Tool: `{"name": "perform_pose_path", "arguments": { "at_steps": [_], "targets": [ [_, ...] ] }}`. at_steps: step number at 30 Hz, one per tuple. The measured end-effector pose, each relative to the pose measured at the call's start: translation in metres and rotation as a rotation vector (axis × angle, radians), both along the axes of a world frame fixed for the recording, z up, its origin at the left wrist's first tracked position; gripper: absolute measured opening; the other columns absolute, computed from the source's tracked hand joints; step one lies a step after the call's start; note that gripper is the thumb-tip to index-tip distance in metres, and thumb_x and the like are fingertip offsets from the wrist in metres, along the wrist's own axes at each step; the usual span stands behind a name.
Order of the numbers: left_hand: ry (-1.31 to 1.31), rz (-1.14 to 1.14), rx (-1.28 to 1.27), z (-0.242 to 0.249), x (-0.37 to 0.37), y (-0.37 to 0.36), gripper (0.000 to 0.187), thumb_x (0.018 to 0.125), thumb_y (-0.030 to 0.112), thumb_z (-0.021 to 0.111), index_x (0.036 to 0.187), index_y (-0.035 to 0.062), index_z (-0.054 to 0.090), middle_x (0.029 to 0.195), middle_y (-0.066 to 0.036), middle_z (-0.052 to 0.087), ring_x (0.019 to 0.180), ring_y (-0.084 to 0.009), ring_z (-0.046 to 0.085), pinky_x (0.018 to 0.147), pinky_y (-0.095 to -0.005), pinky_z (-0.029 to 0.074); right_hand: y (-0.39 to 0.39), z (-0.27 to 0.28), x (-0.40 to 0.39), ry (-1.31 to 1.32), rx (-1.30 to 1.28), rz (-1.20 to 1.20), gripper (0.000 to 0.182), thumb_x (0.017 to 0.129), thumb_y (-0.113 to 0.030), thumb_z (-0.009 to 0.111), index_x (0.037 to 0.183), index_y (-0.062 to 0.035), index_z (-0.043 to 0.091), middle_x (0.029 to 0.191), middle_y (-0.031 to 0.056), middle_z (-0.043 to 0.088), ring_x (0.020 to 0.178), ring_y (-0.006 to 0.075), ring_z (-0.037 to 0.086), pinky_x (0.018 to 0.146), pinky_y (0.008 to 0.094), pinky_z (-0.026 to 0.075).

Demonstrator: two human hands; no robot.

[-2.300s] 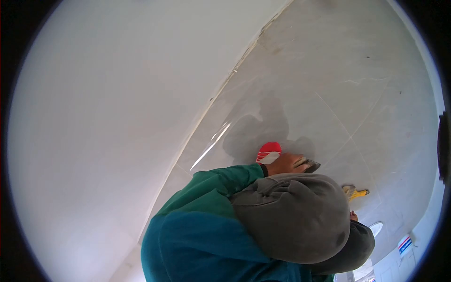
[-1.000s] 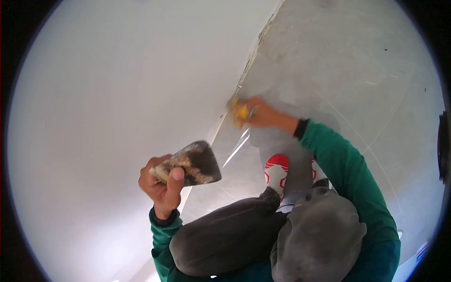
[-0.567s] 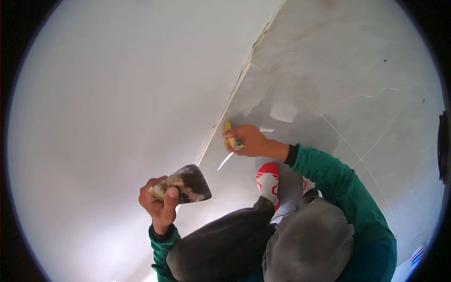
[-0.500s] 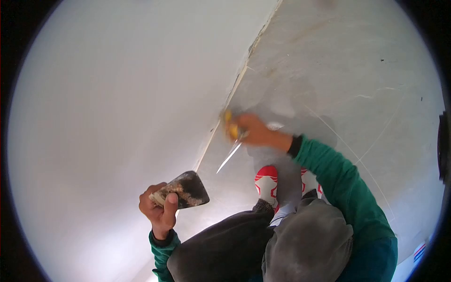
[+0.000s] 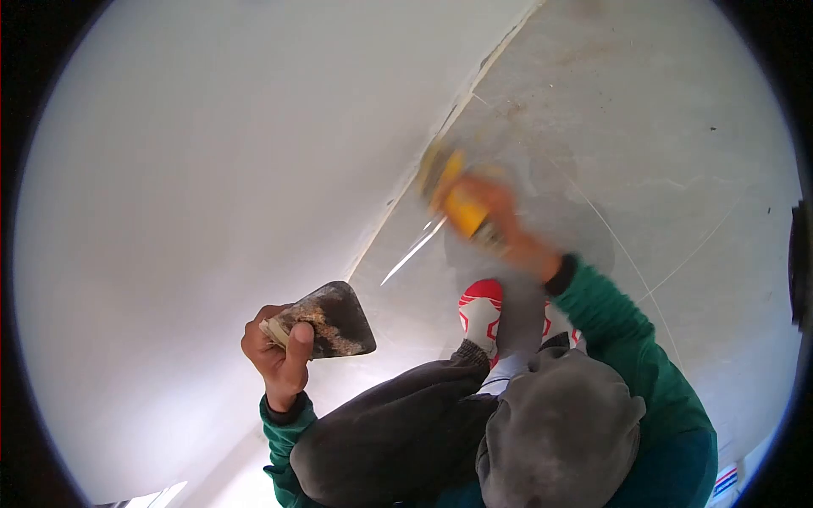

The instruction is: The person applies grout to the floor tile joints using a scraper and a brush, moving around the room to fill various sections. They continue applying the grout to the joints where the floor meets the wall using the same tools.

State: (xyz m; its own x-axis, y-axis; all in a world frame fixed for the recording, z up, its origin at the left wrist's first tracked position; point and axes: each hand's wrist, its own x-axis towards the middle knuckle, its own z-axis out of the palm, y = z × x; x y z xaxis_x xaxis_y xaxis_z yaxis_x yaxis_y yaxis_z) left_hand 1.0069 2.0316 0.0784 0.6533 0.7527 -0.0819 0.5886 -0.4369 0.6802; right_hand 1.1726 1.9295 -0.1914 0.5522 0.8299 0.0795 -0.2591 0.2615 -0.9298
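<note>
My left hand (image 5: 279,360) is closed around the near end of a flat dark plate (image 5: 343,313) with rounded corners, smeared with brown and pale residue. The thumb presses on its upper face. My right hand (image 5: 500,207) is wrapped round a yellow-handled tool (image 5: 466,212), smeared by motion. The tool's broad yellow and dark head lies close to the seam where the white wall (image 5: 237,169) meets the grey floor (image 5: 644,102); whether it touches cannot be made out.
A rough, chipped strip (image 5: 461,106) runs along the foot of the wall. Red and white socks (image 5: 480,313) stand on the floor near my bent knees. Thin pale lines cross the tiles, and small specks lie at the right. A dark object (image 5: 798,267) shows at the right edge.
My right hand has swung up and slightly right with the yellow-handled tool, whose head now shows more. My left hand and the plate have shifted a little up and left.
</note>
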Motion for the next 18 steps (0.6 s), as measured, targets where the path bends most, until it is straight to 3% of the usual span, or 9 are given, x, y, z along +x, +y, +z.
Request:
{"name": "perform_pose_path", "arguments": {
  "at_steps": [1,2,5,7,8,9,10,14,18],
  "targets": [
    [-0.033,0.001,0.006,-0.002,0.001,0.000,0.030,0.079,0.026,0.064,0.074,-0.0031,0.056,0.057,-0.001,0.050,0.052,-0.0072,0.043,0.047,-0.0217,0.034,0.001,-0.006,-0.045,-0.490,-0.088,-0.097,0.021,0.072,-0.011,0.067,0.090,-0.0054,0.059,0.084,0.0072,0.061,0.077,0.0199,0.060,0.069,0.0320,0.048],
    [-0.039,-0.008,0.003,0.000,0.002,0.000,0.030,0.079,0.026,0.064,0.074,-0.0031,0.056,0.057,-0.001,0.050,0.052,-0.0072,0.043,0.047,-0.0217,0.034,-0.001,0.008,-0.069,-0.250,0.062,0.103,0.014,0.077,-0.020,0.060,0.087,-0.0090,0.059,0.082,0.0088,0.061,0.074,0.0261,0.060,0.067,0.0359,0.047],
    [0.063,-0.070,0.060,0.005,-0.004,0.001,0.032,0.079,0.027,0.064,0.076,-0.0040,0.056,0.064,-0.005,0.055,0.056,-0.0102,0.047,0.051,-0.0235,0.036,0.008,-0.011,-0.092,-0.320,-0.092,0.390,0.016,0.076,-0.020,0.062,0.088,-0.0104,0.059,0.083,0.0092,0.061,0.078,0.0279,0.059,0.070,0.0359,0.046],
    [0.060,-0.053,0.090,0.008,-0.002,-0.004,0.035,0.078,0.029,0.064,0.076,-0.0050,0.056,0.065,-0.007,0.056,0.057,-0.0127,0.048,0.052,-0.0251,0.037,0.026,-0.055,-0.044,-0.326,-0.060,0.308,0.026,0.074,-0.023,0.069,0.097,-0.0127,0.060,0.089,0.0045,0.062,0.082,0.0203,0.059,0.075,0.0315,0.045],
    [0.049,-0.009,0.062,0.008,-0.011,-0.003,0.036,0.077,0.030,0.064,0.077,-0.0048,0.056,0.065,-0.007,0.055,0.058,-0.0121,0.048,0.053,-0.0248,0.037,0.018,-0.056,0.004,-0.614,-0.084,-0.255,0.026,0.073,-0.022,0.070,0.094,-0.0122,0.060,0.088,0.0022,0.062,0.081,0.0195,0.058,0.075,0.0318,0.044],
    [0.029,0.005,0.075,0.007,-0.018,-0.002,0.036,0.078,0.031,0.064,0.077,-0.0045,0.055,0.065,-0.006,0.055,0.058,-0.0116,0.048,0.053,-0.0246,0.037,0.009,-0.059,0.065,-0.736,-0.187,-0.354,0.026,0.071,-0.022,0.071,0.092,-0.0115,0.060,0.085,0.0004,0.061,0.076,0.0153,0.057,0.072,0.0292,0.045],
    [0.010,0.027,0.088,0.005,-0.025,-0.004,0.037,0.078,0.032,0.063,0.077,-0.0043,0.055,0.065,-0.005,0.054,0.058,-0.0111,0.047,0.053,-0.0244,0.037,-0.006,-0.067,0.132,-0.425,-0.337,-0.140,0.022,0.074,-0.021,0.069,0.092,-0.0109,0.061,0.081,-0.0002,0.060,0.072,0.0108,0.056,0.067,0.0259,0.047],
    [-0.007,0.110,0.004,0.002,-0.047,-0.005,0.036,0.079,0.032,0.062,0.076,-0.0032,0.053,0.065,-0.004,0.053,0.058,-0.0100,0.045,0.053,-0.0242,0.036,-0.056,0.010,0.278,-1.216,-0.650,-0.577,0.012,0.081,-0.024,0.063,0.084,-0.0132,0.060,0.071,-0.0029,0.059,0.066,0.0063,0.054,0.059,0.0219,0.046],
    [0.038,0.089,0.003,0.006,-0.025,-0.009,0.040,0.080,0.038,0.061,0.073,0.0009,0.050,0.065,-0.001,0.048,0.058,-0.0086,0.042,0.052,-0.0231,0.033,-0.040,0.028,0.221,-0.620,-0.345,-0.286,0.011,0.078,-0.015,0.064,0.079,-0.0113,0.054,0.071,-0.0025,0.054,0.067,0.0081,0.053,0.062,0.0221,0.045]
  ]
}}
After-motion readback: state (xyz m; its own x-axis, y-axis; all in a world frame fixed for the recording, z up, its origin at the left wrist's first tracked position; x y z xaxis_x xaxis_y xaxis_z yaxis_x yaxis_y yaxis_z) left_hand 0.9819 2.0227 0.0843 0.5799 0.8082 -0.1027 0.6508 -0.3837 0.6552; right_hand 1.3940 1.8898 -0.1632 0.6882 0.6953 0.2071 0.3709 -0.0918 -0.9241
